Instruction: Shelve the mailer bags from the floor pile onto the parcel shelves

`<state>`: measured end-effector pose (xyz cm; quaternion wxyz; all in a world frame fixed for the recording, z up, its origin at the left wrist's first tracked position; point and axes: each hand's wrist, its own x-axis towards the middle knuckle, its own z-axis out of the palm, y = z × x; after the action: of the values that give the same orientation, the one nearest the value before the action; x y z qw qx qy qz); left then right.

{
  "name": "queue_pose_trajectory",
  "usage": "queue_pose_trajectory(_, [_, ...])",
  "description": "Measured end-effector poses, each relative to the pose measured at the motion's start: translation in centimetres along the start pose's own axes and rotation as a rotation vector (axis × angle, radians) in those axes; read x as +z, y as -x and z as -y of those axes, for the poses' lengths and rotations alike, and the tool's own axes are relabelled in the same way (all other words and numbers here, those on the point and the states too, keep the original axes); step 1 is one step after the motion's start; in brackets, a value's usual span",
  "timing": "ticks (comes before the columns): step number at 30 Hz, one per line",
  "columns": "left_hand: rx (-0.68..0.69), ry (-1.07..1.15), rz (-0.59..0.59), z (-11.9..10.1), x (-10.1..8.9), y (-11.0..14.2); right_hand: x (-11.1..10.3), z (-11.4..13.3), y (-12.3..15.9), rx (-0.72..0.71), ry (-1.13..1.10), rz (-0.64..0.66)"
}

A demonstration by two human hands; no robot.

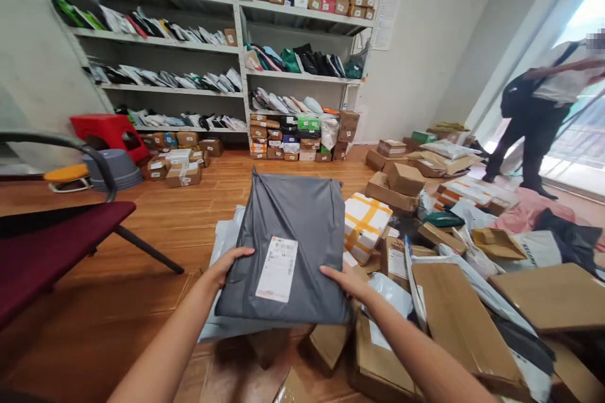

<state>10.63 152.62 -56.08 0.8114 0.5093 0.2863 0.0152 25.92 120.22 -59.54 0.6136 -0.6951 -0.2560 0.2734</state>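
Observation:
Between my two hands is a flat dark grey mailer bag [302, 208] with a white shipping label [278, 269] facing up. My left hand [230, 267] grips its left edge, thumb on top and fingers hidden underneath. On the right edge, my right hand [345, 280] holds it the same way, its thumb pressing near the label. Beneath the dark bag, a light grey-blue mailer bag [222, 245] sticks out at the left and front; whether my hands hold it too is hard to tell.
Cardboard boxes [463, 321] and mailers cover the floor on the right, including a white box with yellow tape [366, 223]. Shelves of parcels [302, 79] line the back wall. A maroon chair [61, 245] stands left. A person [539, 107] stands by the bright doorway.

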Motion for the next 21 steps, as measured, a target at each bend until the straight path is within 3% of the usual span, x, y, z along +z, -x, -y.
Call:
queue_pose_trajectory(4, [-0.016, -0.104, -0.113, 1.4, -5.4, 0.0, 7.6, -6.8, -3.5, -0.020, 0.001, -0.119])
queue_pose_trajectory(7, [0.077, -0.223, -0.256, 1.8, -7.9, -0.9, 10.1, -9.5, -5.8, -0.039, 0.116, -0.238])
queue_pose_trajectory(10, [0.198, -0.348, -0.420, 1.8, -8.8, -2.1, 9.3, -10.8, -7.0, -0.024, 0.172, -0.264])
queue_pose_trajectory(12, [0.188, -0.364, -0.451, 2.1, -8.8, -2.7, 8.1, -11.8, -7.2, 0.043, 0.140, -0.267])
queue_pose_trajectory(17, [-0.176, -0.129, -0.259, 3.9, -8.1, -3.7, 6.0, -14.7, -8.2, 0.084, -0.026, -0.188])
queue_pose_trajectory(21, [-0.245, -0.073, -0.351, 4.3, -7.2, -4.1, 5.2, -15.8, -10.3, 0.082, -0.071, -0.100])
